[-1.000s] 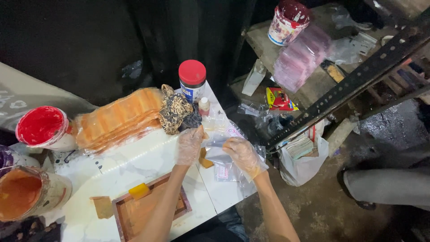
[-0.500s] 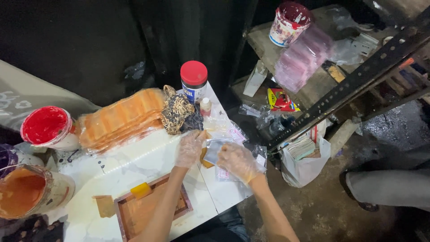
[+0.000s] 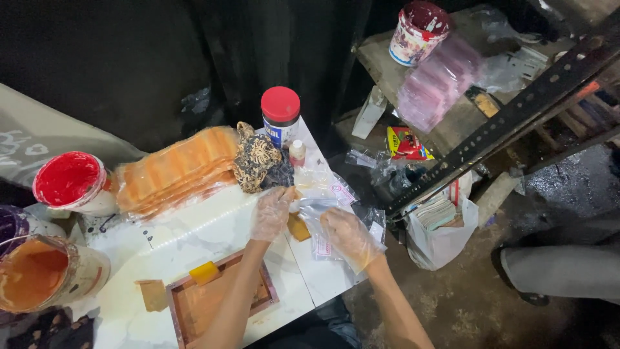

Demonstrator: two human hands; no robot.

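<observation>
So I'm wearing thin clear gloves on both hands here. My left hand (image 3: 271,213) is curling its fingers down, pinching the top edge of a small clear plastic bag (image 3: 323,210) near the back of the white surface (image 3: 194,236). My right hand (image 3: 349,236) is half closed over the same bag from the other side, fingers bent and pressing it down onto a loose pile of more clear bags (image 3: 358,226) at the surface's right edge. Can't really tell if anything's inside the bag. A small yellowish-brown piece (image 3: 298,227) is lying just between my two hands.

Just behind my left hand a dark patterned cloth (image 3: 257,158) is sitting against a stack of orange sheets in plastic (image 3: 174,169), with a red-lidded jar (image 3: 280,116) and a tiny bottle (image 3: 297,152) beside it. Nearer me, a wooden frame (image 3: 194,310) is lying under my left forearm. Far left, a red paint tub (image 3: 68,181) and an orange paint tub (image 3: 39,274) are standing.
</observation>
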